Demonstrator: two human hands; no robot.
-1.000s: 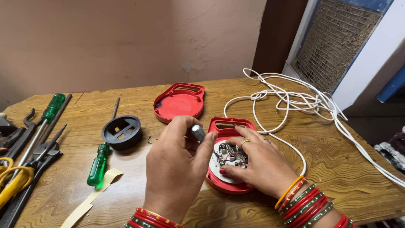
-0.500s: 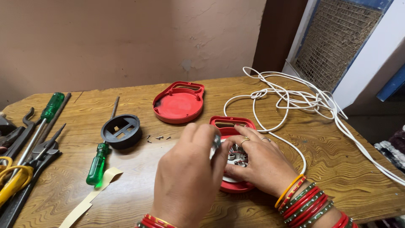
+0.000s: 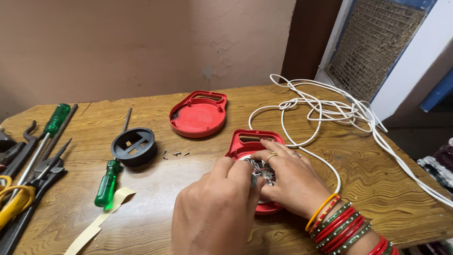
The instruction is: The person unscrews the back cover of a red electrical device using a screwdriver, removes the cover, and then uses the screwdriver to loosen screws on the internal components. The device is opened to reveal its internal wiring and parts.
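Observation:
A red reel casing (image 3: 255, 139) with a handle slot lies open on the wooden table (image 3: 188, 189), a cluster of metal contacts (image 3: 262, 170) showing in its middle. My left hand (image 3: 217, 212) pinches a small grey part (image 3: 253, 180) against those contacts. My right hand (image 3: 288, 182), with a ring and red bangles at the wrist, lies over the casing and holds it down, fingertips at the contacts. Both hands hide most of the casing's inside. A white cord (image 3: 330, 111) loops from the casing to the right.
The matching red cover (image 3: 198, 115) lies further back. To its left sit a black round part (image 3: 133, 146), a few small screws (image 3: 174, 153), a green screwdriver (image 3: 107, 182) and a paper strip (image 3: 101, 219). Pliers (image 3: 28, 189) and another green screwdriver (image 3: 54, 120) line the left edge.
My left hand, which held the small grey part up above the casing, has come down and to the right and now presses it at the contacts. My right hand stayed on the casing.

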